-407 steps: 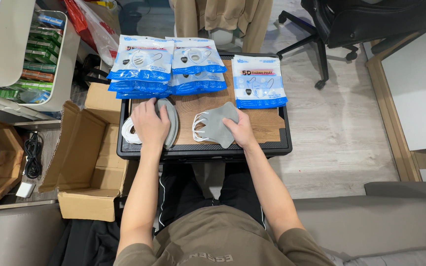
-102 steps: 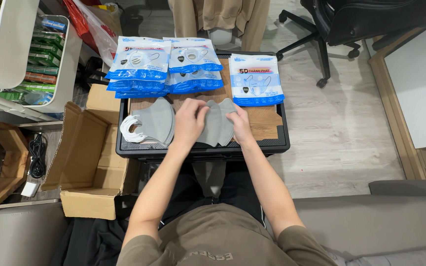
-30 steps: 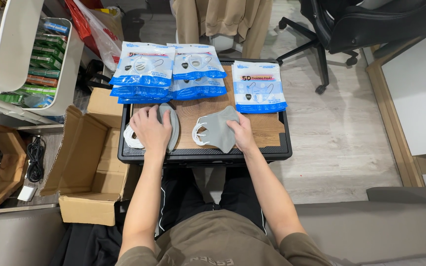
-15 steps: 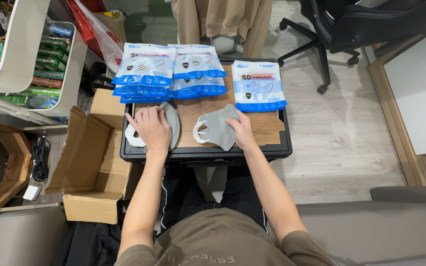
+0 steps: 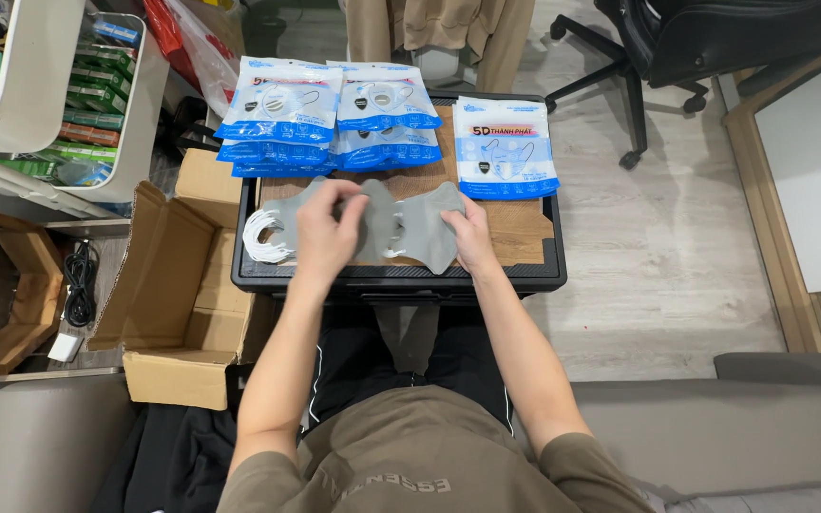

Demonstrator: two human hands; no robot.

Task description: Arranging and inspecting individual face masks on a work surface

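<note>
On the worktop [image 5: 525,233], the left hand [image 5: 325,233] pinches a grey mask [image 5: 372,217] off the stack [image 5: 287,223] at 9 o'clock. The right hand [image 5: 470,233] presses fingers flat on a second mask [image 5: 425,228] at 3 o'clock, not closed around it. I would judge it best to lay the edges flush and keep the white loops [image 5: 263,237] untangled. Packets [image 5: 334,119] lie at 12.

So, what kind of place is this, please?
Probably a home room used for packing: a grey sofa, an office chair, an open cardboard box, and packets of face masks on a small table.
</note>
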